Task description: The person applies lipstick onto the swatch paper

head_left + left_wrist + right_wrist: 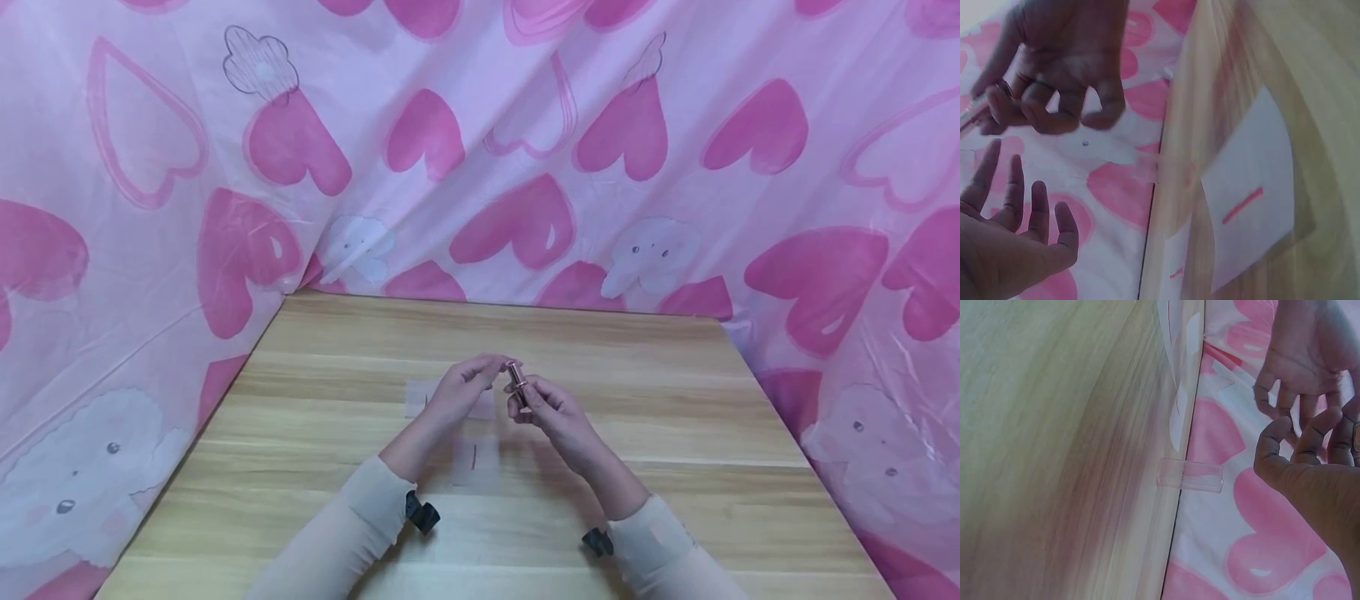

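Observation:
My right hand (558, 421) grips a shiny metallic lipstick tube (516, 375) between thumb and fingers, its upper end tilted toward my left hand. Beside that end is my left hand (461, 390), fingertips right at the tube's top and fingers loosely extended. In the left wrist view the left hand's (1016, 240) fingers spread below the right hand (1063, 69), which curls round the tube (979, 112). A gold part of the lipstick (1356, 435) shows at the right edge of the right wrist view. Under the hands lies a white paper slip (475, 471) with a red stroke.
Another pale slip (415, 398) lies partly behind the left hand. A clear, pinkish cylinder (1191, 475) stands on the wooden table (637, 358). Pink heart-print cloth (517, 108) hangs round the table's back and sides.

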